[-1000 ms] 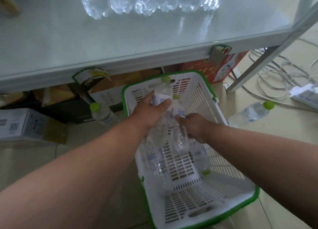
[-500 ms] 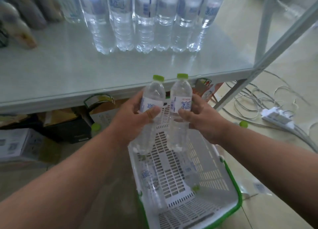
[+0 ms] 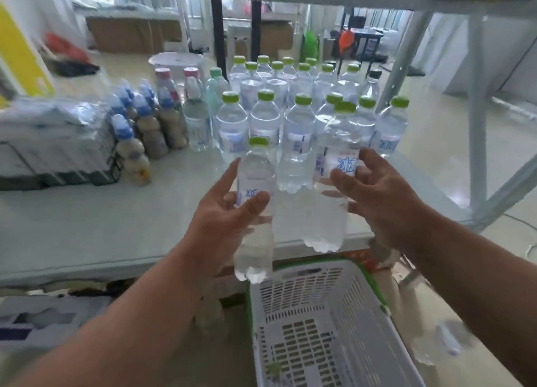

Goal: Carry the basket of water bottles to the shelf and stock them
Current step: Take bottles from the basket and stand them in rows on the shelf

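Blurring basket (image 3: 363,314), each hand's (image 3: 226,212) grip half-hiding a bottle (image 3: 255,183)

Since a second ago, both bottles are lifted out of the basket (image 3: 363,314). The left hand (image 3: 229,215) now holds its bottle (image 3: 255,209) upright over the shelf (image 3: 87,227) edge. The right hand (image 3: 374,192) carries its bottle (image 3: 334,183) higher, close to the stocked rows (image 3: 290,107).
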